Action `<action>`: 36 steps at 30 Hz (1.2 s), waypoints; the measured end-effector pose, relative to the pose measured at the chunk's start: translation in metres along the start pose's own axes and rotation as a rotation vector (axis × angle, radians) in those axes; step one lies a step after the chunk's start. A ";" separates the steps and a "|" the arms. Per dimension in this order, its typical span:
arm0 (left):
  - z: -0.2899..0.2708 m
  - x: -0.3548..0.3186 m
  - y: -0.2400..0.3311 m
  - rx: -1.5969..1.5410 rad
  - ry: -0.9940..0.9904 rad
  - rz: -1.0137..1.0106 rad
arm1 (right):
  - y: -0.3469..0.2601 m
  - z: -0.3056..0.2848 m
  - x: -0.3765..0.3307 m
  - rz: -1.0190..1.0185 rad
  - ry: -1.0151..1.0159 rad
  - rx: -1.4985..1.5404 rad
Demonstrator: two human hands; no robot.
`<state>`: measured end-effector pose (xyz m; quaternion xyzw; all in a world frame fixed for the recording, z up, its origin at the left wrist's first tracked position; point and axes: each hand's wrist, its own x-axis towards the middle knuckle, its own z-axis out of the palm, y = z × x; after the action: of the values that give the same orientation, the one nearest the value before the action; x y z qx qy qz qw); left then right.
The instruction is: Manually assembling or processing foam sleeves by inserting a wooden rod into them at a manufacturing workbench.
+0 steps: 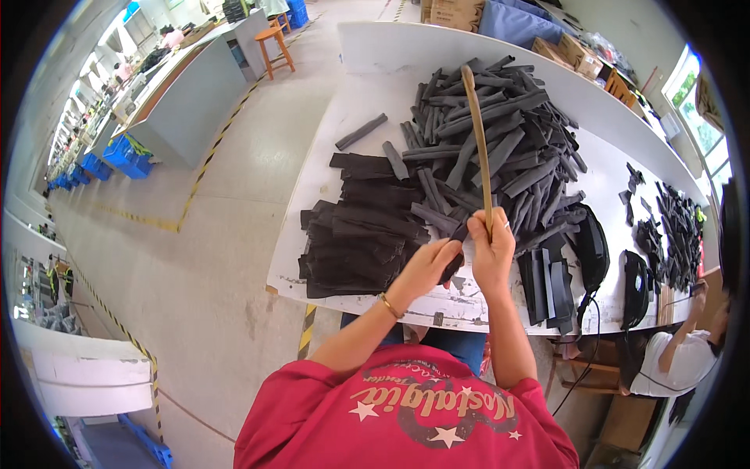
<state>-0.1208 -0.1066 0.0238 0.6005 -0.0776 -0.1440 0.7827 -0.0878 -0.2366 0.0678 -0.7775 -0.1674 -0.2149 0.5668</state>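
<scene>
My right hand [493, 254] is closed around the lower end of a long, slightly curved wooden stick [479, 129], which points away over the table. Close beside it, my left hand [428, 270] is closed on a dark fabric piece [453, 268], partly hidden by my fingers. Beyond both hands lies a big heap of dark grey fabric tubes [508, 117]. To the left, flatter black fabric pieces [359, 234] are stacked in overlapping rows. Two loose tubes [361, 132] lie apart near the heap's left side.
The white table [332, 125] has a raised back panel [406, 51]. On its right are grey strips [547, 285], a black corded device [591, 250] and more dark pieces [676, 234]. A co-worker [680, 356] sits at the right. An orange stool [273, 51] stands far left.
</scene>
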 end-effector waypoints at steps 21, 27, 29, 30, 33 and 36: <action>-0.012 0.004 0.040 -0.195 0.292 0.328 | -0.011 0.008 0.009 0.337 -0.302 0.279; -0.006 0.012 0.017 -0.665 0.345 0.260 | 0.004 0.015 -0.004 0.207 -0.302 0.183; -0.002 0.017 0.013 -0.748 0.444 0.217 | 0.006 0.016 -0.007 0.188 -0.318 0.157; -0.002 0.018 0.012 -0.748 0.450 0.216 | 0.007 0.018 -0.008 0.169 -0.322 0.129; -0.006 0.018 0.006 -0.556 0.546 0.196 | 0.006 0.023 -0.014 0.150 -0.338 0.134; -0.012 0.018 -0.009 -0.340 0.624 0.102 | 0.009 0.030 -0.015 0.104 -0.240 0.081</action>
<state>-0.1018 -0.1038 0.0107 0.4719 0.1604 0.0748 0.8637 -0.0920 -0.2110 0.0450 -0.7817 -0.2020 -0.0840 0.5840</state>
